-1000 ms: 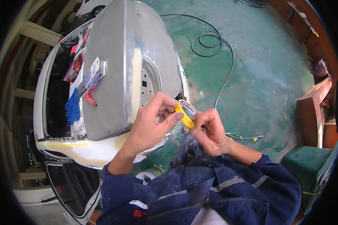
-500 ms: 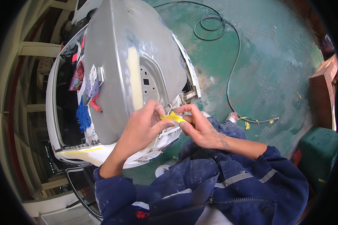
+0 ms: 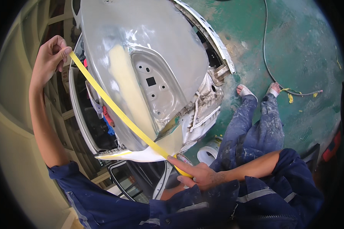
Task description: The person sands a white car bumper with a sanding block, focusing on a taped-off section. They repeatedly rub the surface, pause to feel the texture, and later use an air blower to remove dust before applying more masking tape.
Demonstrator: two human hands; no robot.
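Observation:
A long strip of yellow masking tape (image 3: 120,113) is stretched taut and slanting between my hands, passing in front of the grey car panel (image 3: 164,30). High on the left, my left hand (image 3: 51,57) pinches the strip's upper end between thumb and fingers. My right hand (image 3: 202,176) grips the lower end near my body, its index finger lying along the tape. Whether a roll sits in that palm is hidden. A cream-coloured band of filler (image 3: 124,84) runs down the panel beside a recess (image 3: 156,82) with several holes.
White car bodywork (image 3: 200,120) with a rough, stripped edge adjoins the panel. A white bucket (image 3: 207,155) stands near my legs. A hose (image 3: 266,53) lies on the green floor (image 3: 302,42), with yellow tape scraps (image 3: 290,98) beside its end. A red tool (image 3: 108,116) rests left of the panel.
My hands were close together over a short piece of yellow tape. The left has moved up and far left, the right down toward my body, with the strip now stretched between them.

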